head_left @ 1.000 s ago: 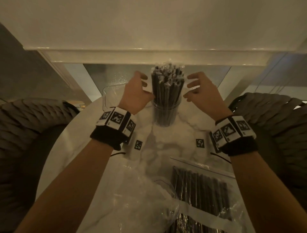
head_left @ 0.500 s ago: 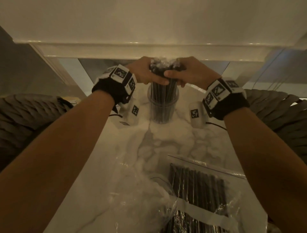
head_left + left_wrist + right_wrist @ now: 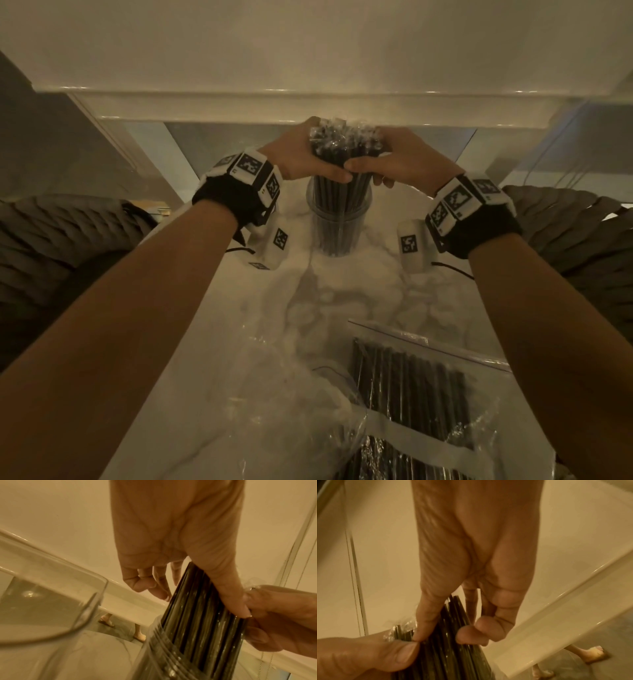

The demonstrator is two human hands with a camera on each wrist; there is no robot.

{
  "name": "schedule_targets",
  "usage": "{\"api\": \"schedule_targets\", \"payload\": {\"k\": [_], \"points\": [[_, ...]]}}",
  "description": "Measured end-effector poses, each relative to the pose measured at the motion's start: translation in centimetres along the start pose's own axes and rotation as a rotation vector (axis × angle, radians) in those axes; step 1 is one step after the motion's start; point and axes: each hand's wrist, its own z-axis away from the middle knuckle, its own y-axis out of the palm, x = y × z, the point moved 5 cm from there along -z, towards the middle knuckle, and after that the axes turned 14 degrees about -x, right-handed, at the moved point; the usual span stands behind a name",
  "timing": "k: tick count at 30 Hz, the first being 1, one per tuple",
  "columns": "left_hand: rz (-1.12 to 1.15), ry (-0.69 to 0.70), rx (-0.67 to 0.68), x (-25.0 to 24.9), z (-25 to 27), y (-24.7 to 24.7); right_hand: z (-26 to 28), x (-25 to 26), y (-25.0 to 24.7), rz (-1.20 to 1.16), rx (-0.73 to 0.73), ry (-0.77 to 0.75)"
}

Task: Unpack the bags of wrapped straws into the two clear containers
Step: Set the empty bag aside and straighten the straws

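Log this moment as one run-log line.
hands: left hand and right hand grip straw bundle | bundle: upright in clear container | bag of straws: unpacked

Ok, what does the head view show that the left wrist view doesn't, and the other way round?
Only the head view shows the zip bag of black straws lying near the person, the crumpled empty bag beside it, the marble table and both wristbands. Only the left wrist view shows the empty clear container beside the filled one, and someone's feet beyond the table. Both show the left hand and right hand gripping the straw bundle that stands in the clear container.
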Motion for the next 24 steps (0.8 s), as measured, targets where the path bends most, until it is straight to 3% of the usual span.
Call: {"api": "schedule_targets", "payload": {"k": [5, 16, 19, 22, 24], "points": [[0.058, -0.081, -0.072, -0.8, 2.0, -1.7, 0.5, -0.2, -0.8, -0.002, -0.012, 0.021], [-0.022, 0.001, -0.148, -2.7, 4.5, -4.1, 1.5, 0.7, -3.2, 0.082, -0.047, 0.049], [-0.009, 0.128, -0.272, -4.8, 5.7, -5.8, 2.5, 2.0, -5.6, 0.095, -0.137, 0.01], [0.101, 0.343, -0.557, -7.7, 8.7, -6.9, 4.8, 2.4, -8.2, 0.011, -0.307, 0.001], [0.231, 0.386, -0.576, -8.7, 11.2, -5.2, 7.3, 1.0, -7.7, 0.019, -0.325, 0.006]]}}
